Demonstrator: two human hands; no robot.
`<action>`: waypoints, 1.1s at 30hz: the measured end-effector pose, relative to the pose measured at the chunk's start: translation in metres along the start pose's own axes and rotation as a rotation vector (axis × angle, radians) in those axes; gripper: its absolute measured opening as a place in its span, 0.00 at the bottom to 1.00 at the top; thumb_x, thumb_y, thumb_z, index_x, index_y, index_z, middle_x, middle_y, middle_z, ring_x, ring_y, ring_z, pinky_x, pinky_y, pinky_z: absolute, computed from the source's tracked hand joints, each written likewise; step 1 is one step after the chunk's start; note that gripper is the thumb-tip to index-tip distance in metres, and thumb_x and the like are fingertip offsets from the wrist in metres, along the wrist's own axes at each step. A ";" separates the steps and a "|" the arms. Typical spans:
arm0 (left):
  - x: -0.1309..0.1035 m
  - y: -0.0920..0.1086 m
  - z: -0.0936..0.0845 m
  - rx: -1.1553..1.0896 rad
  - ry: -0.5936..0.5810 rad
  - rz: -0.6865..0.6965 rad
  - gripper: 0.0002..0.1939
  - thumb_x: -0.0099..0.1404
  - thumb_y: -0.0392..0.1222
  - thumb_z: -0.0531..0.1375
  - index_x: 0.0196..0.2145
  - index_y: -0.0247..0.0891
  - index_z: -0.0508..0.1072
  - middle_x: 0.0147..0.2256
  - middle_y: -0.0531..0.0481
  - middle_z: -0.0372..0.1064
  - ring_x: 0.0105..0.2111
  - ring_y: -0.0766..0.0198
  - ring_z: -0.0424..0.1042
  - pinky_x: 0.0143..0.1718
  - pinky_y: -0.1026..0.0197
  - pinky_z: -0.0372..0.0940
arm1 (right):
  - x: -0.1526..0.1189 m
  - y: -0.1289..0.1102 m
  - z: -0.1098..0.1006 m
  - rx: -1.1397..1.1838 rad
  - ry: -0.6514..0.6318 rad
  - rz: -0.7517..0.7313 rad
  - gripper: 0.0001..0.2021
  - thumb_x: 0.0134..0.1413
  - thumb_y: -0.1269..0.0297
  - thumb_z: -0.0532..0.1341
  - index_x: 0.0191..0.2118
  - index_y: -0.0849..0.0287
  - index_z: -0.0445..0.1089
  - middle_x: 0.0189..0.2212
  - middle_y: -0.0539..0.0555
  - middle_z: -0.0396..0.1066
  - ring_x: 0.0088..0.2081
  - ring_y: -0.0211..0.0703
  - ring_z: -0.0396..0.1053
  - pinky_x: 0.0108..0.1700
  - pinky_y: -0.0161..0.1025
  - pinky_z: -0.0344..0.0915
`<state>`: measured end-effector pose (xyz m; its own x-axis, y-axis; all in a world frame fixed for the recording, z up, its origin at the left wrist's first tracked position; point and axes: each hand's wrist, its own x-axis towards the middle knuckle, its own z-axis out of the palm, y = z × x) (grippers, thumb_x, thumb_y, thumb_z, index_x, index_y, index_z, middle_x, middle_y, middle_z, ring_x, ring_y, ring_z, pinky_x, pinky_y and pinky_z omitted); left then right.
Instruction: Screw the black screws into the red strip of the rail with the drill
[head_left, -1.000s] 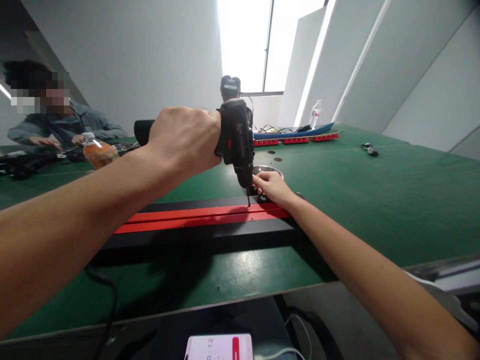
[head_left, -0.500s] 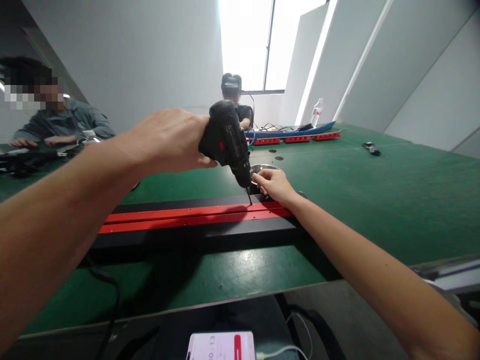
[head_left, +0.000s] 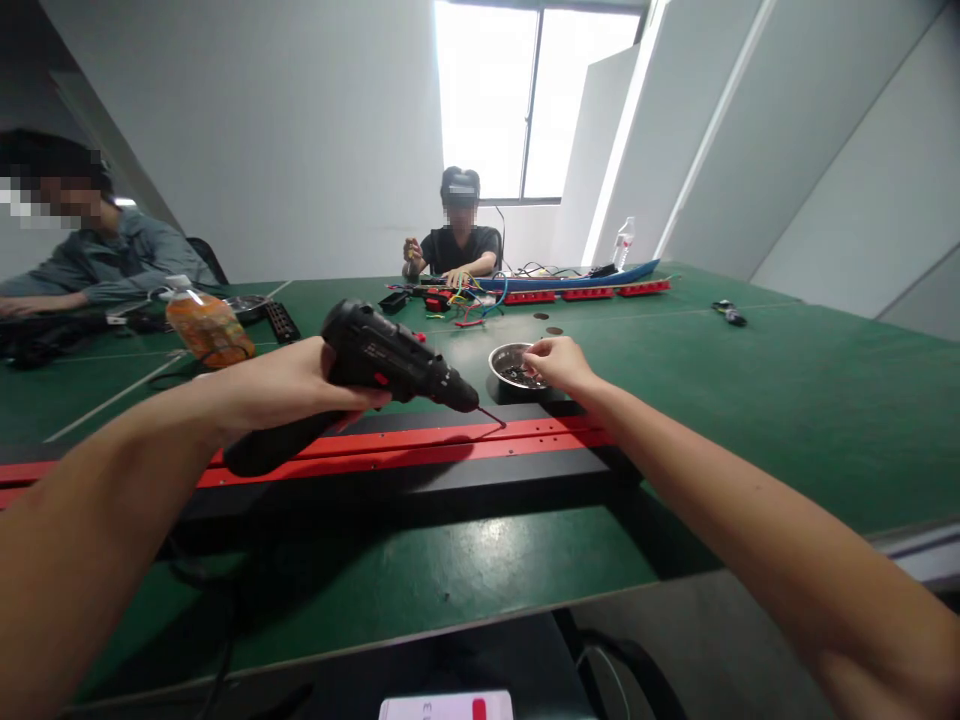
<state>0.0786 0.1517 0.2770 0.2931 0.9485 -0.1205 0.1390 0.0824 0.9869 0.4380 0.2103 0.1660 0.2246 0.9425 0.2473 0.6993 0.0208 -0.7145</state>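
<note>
My left hand point(head_left: 319, 378) is wrapped round a black power drill point(head_left: 390, 355), which is tilted well over, its bit pointing down to the right. The tip of the bit meets the red strip point(head_left: 442, 436) on a long black bar point(head_left: 450, 477). My right hand point(head_left: 559, 364) is over the right side of a round metal bowl point(head_left: 493, 368) of small dark parts, its fingers pinched together. Whatever those fingertips hold is too small to make out. The bowl stands just behind the bar.
An orange-filled bottle point(head_left: 210, 325) stands at the left. Two people sit at the green table point(head_left: 750, 400), one left, one at the far side behind wires and a long blue piece point(head_left: 570, 283). A phone point(head_left: 446, 706) lies at the bottom edge.
The drill has tipped over from steep to nearly level, and my left hand has dropped with it. My right hand stays at the bowl. The view has shifted slightly, showing more of the bowl.
</note>
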 end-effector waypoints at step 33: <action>0.007 -0.082 0.049 -0.577 -0.063 -0.114 0.07 0.59 0.37 0.64 0.35 0.31 0.72 0.29 0.49 0.68 0.24 0.68 0.70 0.24 0.68 0.69 | 0.018 0.014 0.021 -0.331 0.032 -0.119 0.10 0.53 0.61 0.63 0.32 0.60 0.79 0.31 0.59 0.77 0.33 0.48 0.72 0.36 0.38 0.62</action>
<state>0.1154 0.1369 0.1901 0.3642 0.9053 -0.2184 -0.3589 0.3528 0.8641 0.4370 0.2343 0.1468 0.1455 0.9290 0.3402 0.9028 0.0160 -0.4298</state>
